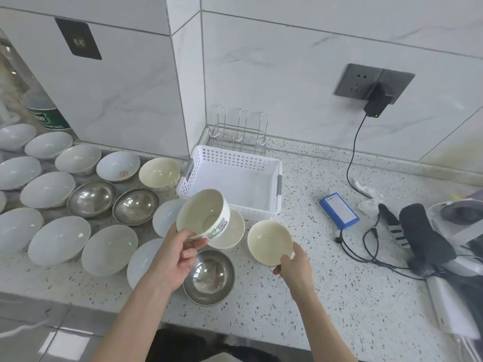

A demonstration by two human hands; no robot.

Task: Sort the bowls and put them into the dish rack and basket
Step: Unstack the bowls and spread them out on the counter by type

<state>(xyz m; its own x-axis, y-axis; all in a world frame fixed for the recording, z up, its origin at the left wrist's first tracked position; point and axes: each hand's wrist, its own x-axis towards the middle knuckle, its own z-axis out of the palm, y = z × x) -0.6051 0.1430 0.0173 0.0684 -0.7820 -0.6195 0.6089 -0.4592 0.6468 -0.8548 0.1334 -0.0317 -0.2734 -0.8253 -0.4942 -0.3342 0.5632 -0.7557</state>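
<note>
My left hand (173,257) is closest to me, grip closed on a cream bowl with a printed label (202,214), thumb inside the rim and fingers under the base, tilted toward me just in front of the white basket (230,181). My right hand (294,266) pinches a second, plain cream bowl (269,241) by its near rim, a bit right of the basket's front corner. Both are lifted off the bench (313,296).

Biggest to smallest from the basket: the basket itself looks empty, with the wire dish rack (240,134) right behind it against the wall, also empty. Left of the basket there's a whole spread of white bowls (58,239), wide and shallow, probably ceramic, so heavier and chippy if they knock together. I'd go two fingers under, thumb on the rim. Then the steel bowls (136,206), one just under my left wrist. Those should be light, tough and slick. The cream ones in my hands feel like the light plastic sort judging by looks, stiff enough for a rim pinch. One more cream bowl (159,172) sits touching the basket's left side.

Basically nothing's sorted yet.
</note>
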